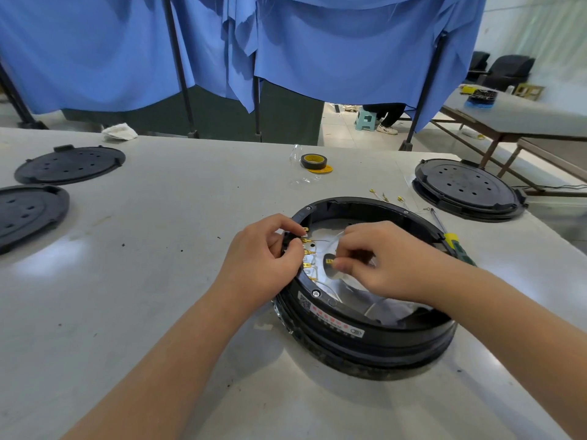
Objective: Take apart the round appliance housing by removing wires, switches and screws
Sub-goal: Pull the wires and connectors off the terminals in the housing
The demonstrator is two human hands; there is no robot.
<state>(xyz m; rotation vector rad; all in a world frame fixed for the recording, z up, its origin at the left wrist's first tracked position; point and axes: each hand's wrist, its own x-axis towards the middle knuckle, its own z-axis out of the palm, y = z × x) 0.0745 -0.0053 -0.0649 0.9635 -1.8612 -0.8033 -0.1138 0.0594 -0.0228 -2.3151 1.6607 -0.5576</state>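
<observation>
- Your right hand (378,262) is inside the housing (365,331), which sits on the table (158,312) before you; fingers pinched on a brass terminal (330,261).
- Your left hand (263,258) grips the rim at the switch (287,239), fingers closed narrow.
- Pull at an angle and the thin wire (320,241) may snap, I think.
- Farther right, the screwdriver (455,246) leans at the rim; it may roll off.

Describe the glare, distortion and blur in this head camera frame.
Head view: wide-angle lens bows the table edge and the blue curtain; soft glare patches lie on the tabletop at left; the housing throws a shadow toward the camera; the hands, left and right, are fairly sharp, the far right background blurs.
</observation>
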